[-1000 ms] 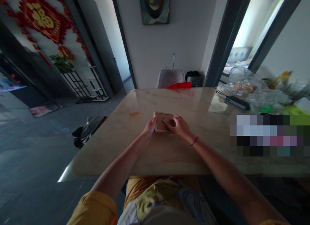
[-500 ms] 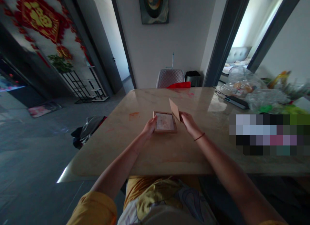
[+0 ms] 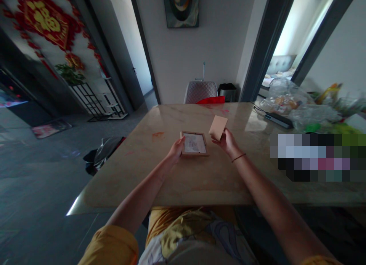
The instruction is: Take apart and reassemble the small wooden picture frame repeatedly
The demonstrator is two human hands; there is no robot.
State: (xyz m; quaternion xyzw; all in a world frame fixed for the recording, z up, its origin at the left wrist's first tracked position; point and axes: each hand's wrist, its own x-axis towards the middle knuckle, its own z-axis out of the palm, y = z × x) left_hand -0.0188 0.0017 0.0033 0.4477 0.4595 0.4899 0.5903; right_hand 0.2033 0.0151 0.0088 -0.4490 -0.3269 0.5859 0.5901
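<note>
A small picture frame [image 3: 195, 144] with a light wooden rim lies on the marble-look table [image 3: 183, 181], and a pale sheet shows inside it. My left hand [image 3: 177, 146] grips the frame's left side, thumb on the rim. Above and right of the frame, my right hand [image 3: 226, 140] holds a thin tan backing board [image 3: 219, 127] by its lower right part. The board is tilted, its broad plain face in sight, and it is apart from the frame. Some fingers of the right hand are behind the board.
Clear plastic bags [image 3: 286, 95] and a dark power strip [image 3: 278, 120] lie at the table's right. A blurred-out patch covers things at the right edge. Past the far edge stands a quilted chair [image 3: 201, 91] with something red on it.
My right hand has moved slightly right and turned the backing board, so its broad face shows instead of a narrow slant. My left hand and the frame have stayed in place.
</note>
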